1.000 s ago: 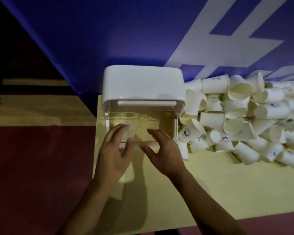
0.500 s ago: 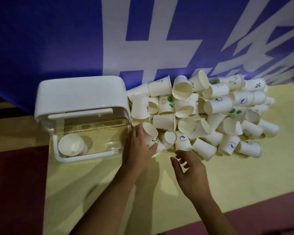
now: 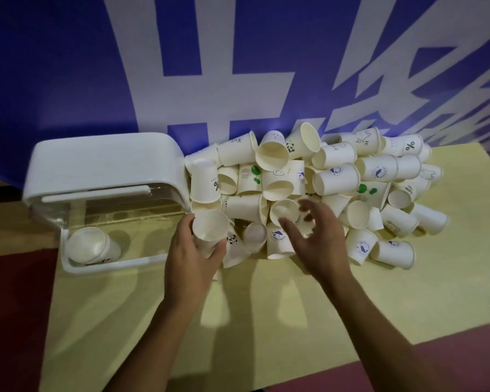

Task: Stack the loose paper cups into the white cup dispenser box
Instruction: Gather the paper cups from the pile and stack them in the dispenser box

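The left hand [image 3: 193, 257] grips a paper cup [image 3: 210, 228] at the near left edge of the pile, its fingers and thumb curled round the cup's wall and the open mouth turned up toward the camera. The right hand [image 3: 318, 241] hangs just right of it over the near side of the pile, fingers spread wide and loosely bent, holding nothing; its fingertips are blurred, close to an open-mouthed cup [image 3: 285, 210].

The heap of loose paper cups [image 3: 340, 176] lies tumbled on the yellow table [image 3: 266, 312], reaching back to the blue banner [image 3: 68, 66] with its large white characters. Some cups carry small prints: pandas, whales, green dots.

The white cup dispenser box [image 3: 105, 162] sits just left of the heap, touching its far left cups. Through its clear front, nested cups [image 3: 89, 245] lie on their side at the near left corner.
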{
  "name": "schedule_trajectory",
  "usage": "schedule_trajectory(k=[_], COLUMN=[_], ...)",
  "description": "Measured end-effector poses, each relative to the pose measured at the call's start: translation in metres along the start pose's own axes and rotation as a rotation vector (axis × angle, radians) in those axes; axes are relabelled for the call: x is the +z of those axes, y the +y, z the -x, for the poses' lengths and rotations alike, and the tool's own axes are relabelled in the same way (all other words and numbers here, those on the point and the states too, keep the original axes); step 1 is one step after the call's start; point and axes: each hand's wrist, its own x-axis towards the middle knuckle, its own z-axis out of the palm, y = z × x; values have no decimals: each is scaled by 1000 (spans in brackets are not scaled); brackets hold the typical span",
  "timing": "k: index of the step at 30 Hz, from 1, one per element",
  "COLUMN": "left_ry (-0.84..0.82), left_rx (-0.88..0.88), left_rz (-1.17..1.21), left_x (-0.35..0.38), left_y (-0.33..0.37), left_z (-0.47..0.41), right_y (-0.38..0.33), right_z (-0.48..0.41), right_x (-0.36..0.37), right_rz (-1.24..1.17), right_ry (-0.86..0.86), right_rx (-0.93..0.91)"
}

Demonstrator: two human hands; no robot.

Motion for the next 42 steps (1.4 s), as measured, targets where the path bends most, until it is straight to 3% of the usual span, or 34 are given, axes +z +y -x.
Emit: schedule_trajectory(k=[5,12,20,27,32,42], left_ry=[44,27,30,21,50,153], left_rx=[0,28,40,39,69,7], left_rz=[76,144,166,188,164,144], left_x=[-20,-37,-50,-78,-115,-197], left_y=[10,15,6,-8,-30,-92], left_z=[9,14,16,16,23,26], right_y=[-25,-39,-32,-51,-85,-156], right_z=[-82,-116,-120,-81,-19,67], right_x=[27,59,67,39,23,91], right_rz=[203,352,284,76,78,-53], right_ry=[90,64,116,120,54,-179], right_rx=[-160,-157,-159,-145,-261,-286])
